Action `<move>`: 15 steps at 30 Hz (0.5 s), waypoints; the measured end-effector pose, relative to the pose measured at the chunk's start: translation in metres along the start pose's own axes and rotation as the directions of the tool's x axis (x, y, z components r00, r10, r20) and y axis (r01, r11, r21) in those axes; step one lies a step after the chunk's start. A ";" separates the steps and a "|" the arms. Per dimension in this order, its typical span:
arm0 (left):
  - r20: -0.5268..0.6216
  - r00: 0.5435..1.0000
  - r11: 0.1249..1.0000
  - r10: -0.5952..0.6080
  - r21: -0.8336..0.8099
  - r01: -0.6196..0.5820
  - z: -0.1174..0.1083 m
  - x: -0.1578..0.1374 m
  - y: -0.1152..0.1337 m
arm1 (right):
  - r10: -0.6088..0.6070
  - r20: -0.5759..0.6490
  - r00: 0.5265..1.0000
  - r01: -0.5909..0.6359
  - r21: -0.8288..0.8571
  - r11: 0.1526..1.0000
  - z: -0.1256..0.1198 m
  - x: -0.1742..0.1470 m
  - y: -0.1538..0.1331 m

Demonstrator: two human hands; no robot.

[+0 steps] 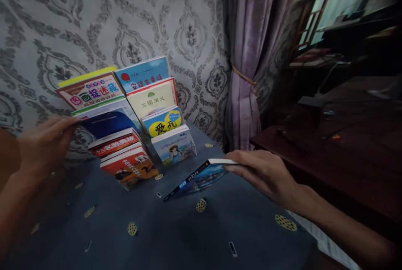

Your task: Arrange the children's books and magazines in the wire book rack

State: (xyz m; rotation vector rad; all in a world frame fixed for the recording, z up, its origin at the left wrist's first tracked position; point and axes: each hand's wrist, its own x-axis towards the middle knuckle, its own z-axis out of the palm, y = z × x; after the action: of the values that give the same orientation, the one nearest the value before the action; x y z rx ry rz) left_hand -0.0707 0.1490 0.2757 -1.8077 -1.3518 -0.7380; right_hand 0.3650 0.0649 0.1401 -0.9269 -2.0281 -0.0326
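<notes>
My right hand (264,173) grips a thin blue paperback book (205,178) by one edge, thumb and fingers closed on it. The book is tilted over the tablecloth, its dark spine towards the lower left. My left hand (47,148), somewhat blurred, pinches the left edge of a dark blue book (108,125) standing in the left column of a book rack (193,146). That book's top looks curved. In front of it stand a red book (116,146) and an orange book with horses (135,167). The left fingertips are partly hidden at the book's edge.
In the rack's right column stand a light blue book (144,73), a cream book (153,101), a yellow and blue book (163,124) and a pale blue book (174,148). Patterned wall (191,31) rises behind. Right are a tied purple curtain (248,52) and dark red table (314,165).
</notes>
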 end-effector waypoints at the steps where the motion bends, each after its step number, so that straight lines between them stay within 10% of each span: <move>1: -0.016 1.000 1.000 -0.006 -0.007 0.006 0.001 0.001 -0.001 | 0.014 -0.002 1.000 -0.014 0.017 1.000 0.004 -0.002 0.004; 15: -0.101 0.988 0.990 -0.117 -0.086 0.108 0.014 -0.017 0.022 | -0.004 0.008 1.000 0.003 0.147 0.989 0.033 -0.039 -0.001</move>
State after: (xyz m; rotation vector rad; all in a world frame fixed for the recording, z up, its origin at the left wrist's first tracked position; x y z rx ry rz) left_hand -0.0535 0.1482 0.2494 -1.7389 -1.3799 -0.9477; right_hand 0.3537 0.0526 0.0916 -0.8320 -2.0104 0.1173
